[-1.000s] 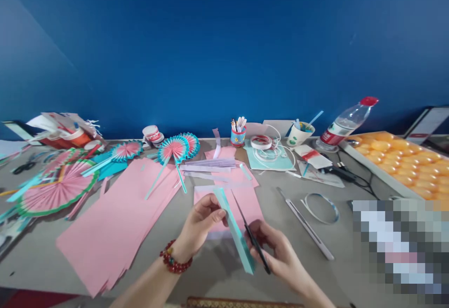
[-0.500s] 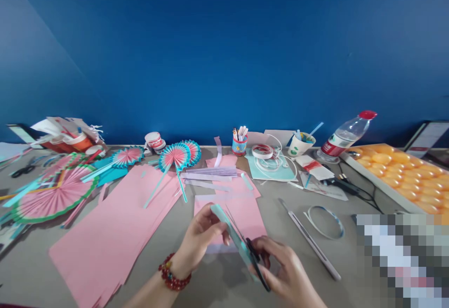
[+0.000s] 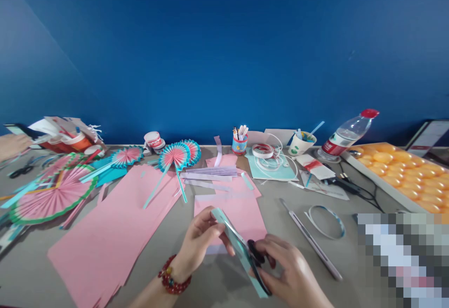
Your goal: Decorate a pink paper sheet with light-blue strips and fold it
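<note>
A narrow light-teal paper strip is pinched between the thumb and fingers of my left hand, which wears a red bead bracelet. My right hand grips black-handled scissors. Their blades lie along the strip, pointing up and left toward my left fingers, and look nearly closed. The strip's lower end hangs below the scissors. Under both hands lies pink paper with a pale lilac band along its edges. Whether the blades are cutting through the strip cannot be made out.
Pink sheets and paper fans cover the left side. Lilac strips lie behind my hands. A utility knife, a bottle and a tray of orange domes are at right. Another person's hand is at far left.
The scissor blades have closed together along the strip, and the strip's lower end now hangs further down. Another person's hand has come into view at the far left.
</note>
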Available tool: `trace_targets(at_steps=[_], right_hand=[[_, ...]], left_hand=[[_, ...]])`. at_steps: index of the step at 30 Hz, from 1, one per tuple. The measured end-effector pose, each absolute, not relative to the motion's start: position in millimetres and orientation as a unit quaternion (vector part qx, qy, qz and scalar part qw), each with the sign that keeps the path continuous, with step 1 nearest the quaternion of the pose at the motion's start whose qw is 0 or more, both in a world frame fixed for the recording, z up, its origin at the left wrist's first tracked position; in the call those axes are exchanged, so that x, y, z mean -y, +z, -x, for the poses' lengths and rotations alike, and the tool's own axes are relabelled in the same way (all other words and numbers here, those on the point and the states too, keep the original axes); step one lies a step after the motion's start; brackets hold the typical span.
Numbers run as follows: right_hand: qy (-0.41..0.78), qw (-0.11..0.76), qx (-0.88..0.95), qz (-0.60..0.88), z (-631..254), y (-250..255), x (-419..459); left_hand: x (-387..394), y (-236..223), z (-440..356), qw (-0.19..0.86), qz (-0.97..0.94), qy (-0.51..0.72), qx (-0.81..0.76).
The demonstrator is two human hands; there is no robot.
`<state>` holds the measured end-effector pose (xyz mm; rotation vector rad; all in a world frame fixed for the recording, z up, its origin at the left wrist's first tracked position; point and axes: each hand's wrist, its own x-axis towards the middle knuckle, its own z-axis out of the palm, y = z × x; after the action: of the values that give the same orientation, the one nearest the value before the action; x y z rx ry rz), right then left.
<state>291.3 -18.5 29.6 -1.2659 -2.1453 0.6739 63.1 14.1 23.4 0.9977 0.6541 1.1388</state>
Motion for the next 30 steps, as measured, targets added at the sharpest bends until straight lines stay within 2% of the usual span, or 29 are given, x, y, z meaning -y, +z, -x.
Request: trace_targets(at_steps=[30], right_hand=[[0.283,0.255,0.793,0.475,-291.8,22.4,20.4]], left_hand=[[-14.4,23.8,-64.8,0.685,-0.449,0.498,-0.284]])
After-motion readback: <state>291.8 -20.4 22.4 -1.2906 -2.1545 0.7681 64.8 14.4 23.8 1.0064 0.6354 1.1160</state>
